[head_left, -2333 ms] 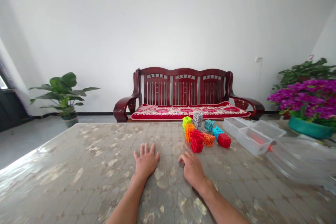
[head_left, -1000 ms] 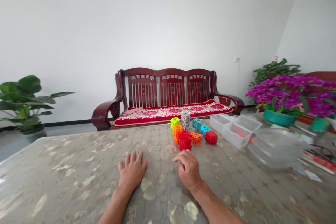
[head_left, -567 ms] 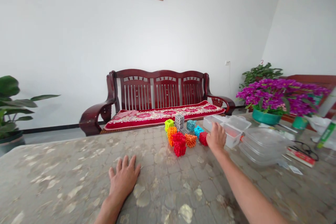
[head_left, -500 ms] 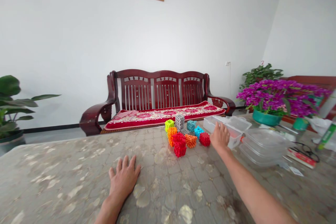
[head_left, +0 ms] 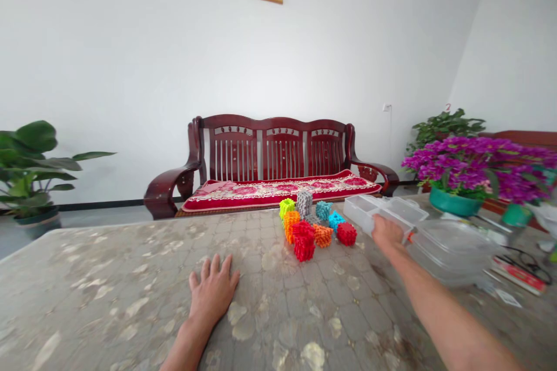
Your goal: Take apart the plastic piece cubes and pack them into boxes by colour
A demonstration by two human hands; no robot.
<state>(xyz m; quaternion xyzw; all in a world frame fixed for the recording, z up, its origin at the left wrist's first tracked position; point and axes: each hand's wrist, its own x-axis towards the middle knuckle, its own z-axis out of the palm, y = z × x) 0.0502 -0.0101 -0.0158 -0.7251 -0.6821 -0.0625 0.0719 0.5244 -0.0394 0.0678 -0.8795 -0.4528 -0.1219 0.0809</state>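
My left hand (head_left: 214, 288) lies flat on the tabletop, fingers spread, holding nothing. Over the near side of a clear plastic compartment box (head_left: 359, 211) is my right hand (head_left: 389, 235). Its fingertips dip at the box and are mostly hidden, so their grip is unclear. Left of the box stands a cluster of knobbly blocks: a red block (head_left: 303, 240), a dark red block (head_left: 347, 234), an orange block (head_left: 322, 236), another orange block (head_left: 290, 226), a yellow-green block (head_left: 286, 207), a grey block (head_left: 304, 204), a teal block (head_left: 323, 210) and a blue block (head_left: 335, 220).
Right of my right hand sits a clear lidded container (head_left: 452, 249). Beyond it are glasses (head_left: 528, 264) on a red-and-white box (head_left: 517, 277). Purple flowers (head_left: 470, 165) in a teal pot (head_left: 455, 202) stand behind. Past the patterned tabletop (head_left: 130, 278) is a wooden bench (head_left: 278, 148).
My right hand has lowered from above the box to its near side, fingers now less visible. The whole view has shifted slightly; my left hand still rests on the table.
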